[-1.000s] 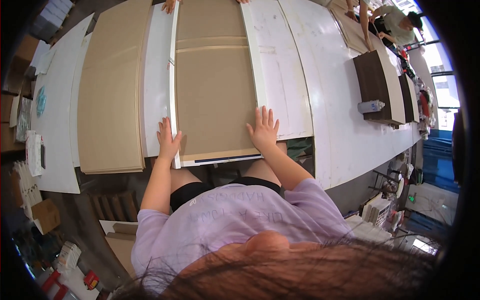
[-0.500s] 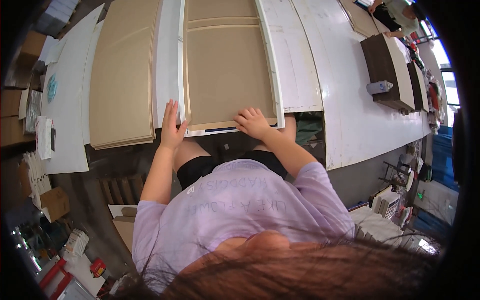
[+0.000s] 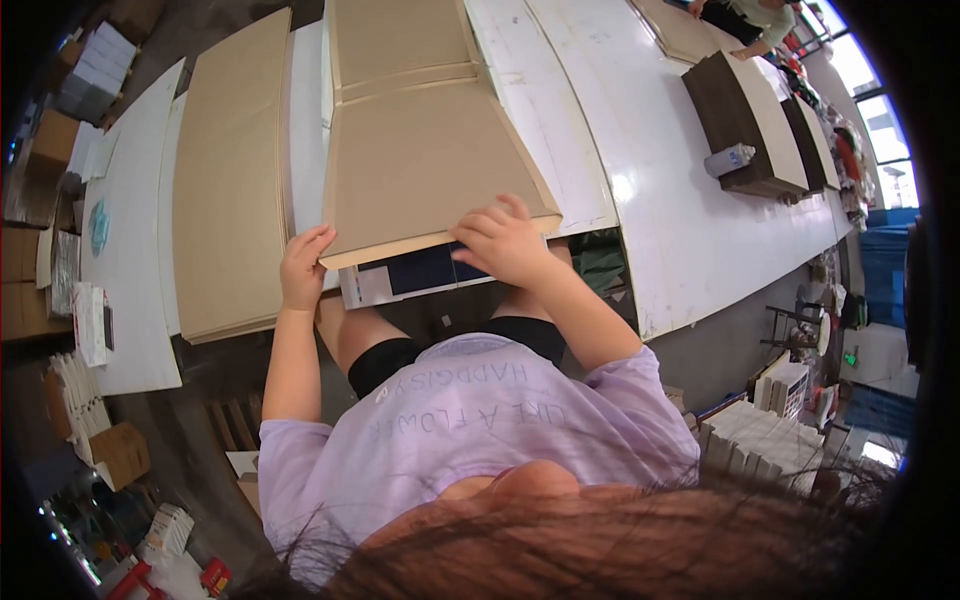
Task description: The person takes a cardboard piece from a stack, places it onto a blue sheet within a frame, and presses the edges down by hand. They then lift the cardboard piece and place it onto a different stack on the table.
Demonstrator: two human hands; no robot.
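A long brown board in a pale wooden frame (image 3: 430,165) lies ahead of me, its near end raised and tilted. My left hand (image 3: 304,268) is closed on its near left corner, fingers over the top edge. My right hand (image 3: 503,243) hovers at the near edge, right of the middle, its fingers apart and loosely bent; no grip on the edge shows. Beneath the raised end, a white-edged sheet or panel with a dark blue printed area (image 3: 420,270) shows. Most of it is hidden by the framed board.
A stack of brown boards (image 3: 225,180) lies on the left of the white table (image 3: 590,120). Dark boxes (image 3: 740,125) and a spray can (image 3: 729,160) stand at the right. Another person's arm (image 3: 750,48) shows at the far right. Green cloth (image 3: 600,268) sits under the table.
The framed board's near end has come up, uncovering the dark blue area below. My left hand has gone from flat beside the corner to gripping it; my right hand's fingers have spread.
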